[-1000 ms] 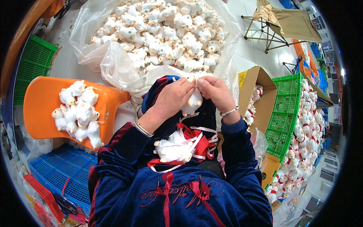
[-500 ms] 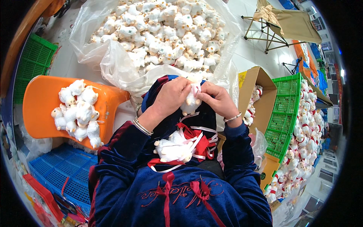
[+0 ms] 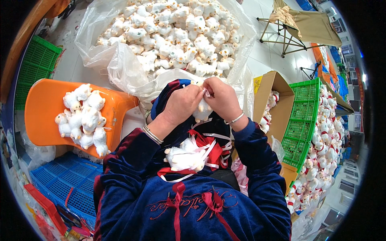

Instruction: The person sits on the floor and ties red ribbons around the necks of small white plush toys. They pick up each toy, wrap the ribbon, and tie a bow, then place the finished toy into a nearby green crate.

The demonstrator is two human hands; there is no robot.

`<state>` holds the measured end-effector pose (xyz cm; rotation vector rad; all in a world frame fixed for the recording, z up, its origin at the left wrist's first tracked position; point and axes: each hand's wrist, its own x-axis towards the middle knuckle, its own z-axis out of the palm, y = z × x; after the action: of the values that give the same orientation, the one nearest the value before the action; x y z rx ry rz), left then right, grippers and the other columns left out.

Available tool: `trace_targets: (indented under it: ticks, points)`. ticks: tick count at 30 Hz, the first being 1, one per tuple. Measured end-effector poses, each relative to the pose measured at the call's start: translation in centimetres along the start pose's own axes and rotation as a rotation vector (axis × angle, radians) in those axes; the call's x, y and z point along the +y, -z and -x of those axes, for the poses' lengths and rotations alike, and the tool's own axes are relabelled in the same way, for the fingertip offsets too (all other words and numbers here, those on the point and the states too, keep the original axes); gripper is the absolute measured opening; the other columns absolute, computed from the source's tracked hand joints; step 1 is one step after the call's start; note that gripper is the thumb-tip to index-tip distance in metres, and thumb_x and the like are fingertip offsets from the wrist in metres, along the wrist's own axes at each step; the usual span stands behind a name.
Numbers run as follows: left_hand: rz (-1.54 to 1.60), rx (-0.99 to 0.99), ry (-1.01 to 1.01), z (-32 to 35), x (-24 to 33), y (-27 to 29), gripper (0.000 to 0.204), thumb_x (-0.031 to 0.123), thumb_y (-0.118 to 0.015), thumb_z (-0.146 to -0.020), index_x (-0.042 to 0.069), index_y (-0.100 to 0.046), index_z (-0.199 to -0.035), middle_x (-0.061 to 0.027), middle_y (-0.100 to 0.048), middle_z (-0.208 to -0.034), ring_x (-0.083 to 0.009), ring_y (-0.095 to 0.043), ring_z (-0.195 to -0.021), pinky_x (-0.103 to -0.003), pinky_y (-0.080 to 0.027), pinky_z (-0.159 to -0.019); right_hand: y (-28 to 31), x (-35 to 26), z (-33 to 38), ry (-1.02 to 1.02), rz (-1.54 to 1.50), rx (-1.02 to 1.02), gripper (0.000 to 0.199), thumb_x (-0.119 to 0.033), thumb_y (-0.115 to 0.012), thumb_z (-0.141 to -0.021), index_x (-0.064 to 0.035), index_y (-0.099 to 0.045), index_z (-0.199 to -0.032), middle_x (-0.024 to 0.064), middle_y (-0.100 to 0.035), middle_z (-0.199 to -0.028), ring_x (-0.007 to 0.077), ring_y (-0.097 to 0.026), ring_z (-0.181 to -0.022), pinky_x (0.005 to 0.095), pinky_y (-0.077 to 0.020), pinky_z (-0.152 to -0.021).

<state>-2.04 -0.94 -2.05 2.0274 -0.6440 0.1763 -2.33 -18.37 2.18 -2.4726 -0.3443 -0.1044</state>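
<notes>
Both my hands are closed at the neck of a small white plush animal [image 3: 203, 112] that stands over my knees. My left hand [image 3: 179, 103] pinches at the left end of a thin pale ribbon [image 3: 206, 92]. From the other side, my right hand [image 3: 222, 99] pinches the same ribbon, its fingertips almost touching the left ones. The toy's head is mostly hidden behind my fingers. On my lap lies another white plush animal [image 3: 183, 156], next to red cloth pieces [image 3: 215, 153] with white ribbons.
Ahead, a clear plastic bag [image 3: 120, 60] holds a heap of white plush toys [image 3: 173, 36]. More toys [image 3: 89, 118] lie on the orange chair [image 3: 42, 116] at left. To the right stand a cardboard box [image 3: 281, 104] and a green crate [image 3: 299, 116] beside many red-collared toys [image 3: 321, 156].
My right hand has moved left and turned inward, so its fingertips now meet the left ones at the toy's neck. My left hand and the toy have hardly moved.
</notes>
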Motion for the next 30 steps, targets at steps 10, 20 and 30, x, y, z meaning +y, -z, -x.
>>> trace_targets:
  ticks: [10,20,30]
  points:
    - [0.021,0.037,-0.128,0.5,0.0,0.0,0.011,0.012,-0.066,-0.095,0.004,-0.060,-0.089,-0.0129,-0.061,-0.080,-0.0312,-0.065,-0.071,-0.040,-0.052,-0.061,3.7,-0.2,-0.8,-0.108,-0.180,-0.399,0.012,-0.002,-0.066,-0.087,0.0019,-0.069,-0.098,0.0125,-0.068,-0.077,0.0183,-0.067,-0.069,0.0297,-0.0526,-0.066]
    - [0.025,0.049,-0.137,0.6,0.4,0.4,0.010,0.012,-0.068,-0.093,0.005,-0.062,-0.089,-0.0107,-0.060,-0.079,-0.0286,-0.065,-0.069,-0.038,-0.051,-0.060,5.5,-0.1,-1.6,0.053,-0.229,-0.343,0.010,-0.006,-0.062,-0.095,0.0025,-0.061,-0.090,0.0045,-0.065,-0.082,0.0094,-0.058,-0.069,0.0246,-0.0484,-0.064]
    - [0.033,0.067,-0.153,0.8,0.4,0.3,0.009,0.010,-0.070,-0.091,0.005,-0.063,-0.090,-0.0102,-0.060,-0.078,-0.0282,-0.064,-0.069,-0.038,-0.051,-0.060,4.5,1.6,-0.1,-0.451,-0.847,-0.249,0.018,-0.017,-0.057,-0.103,-0.0002,-0.063,-0.103,-0.0016,-0.059,-0.079,0.0049,-0.051,-0.067,0.0201,-0.0420,-0.060]
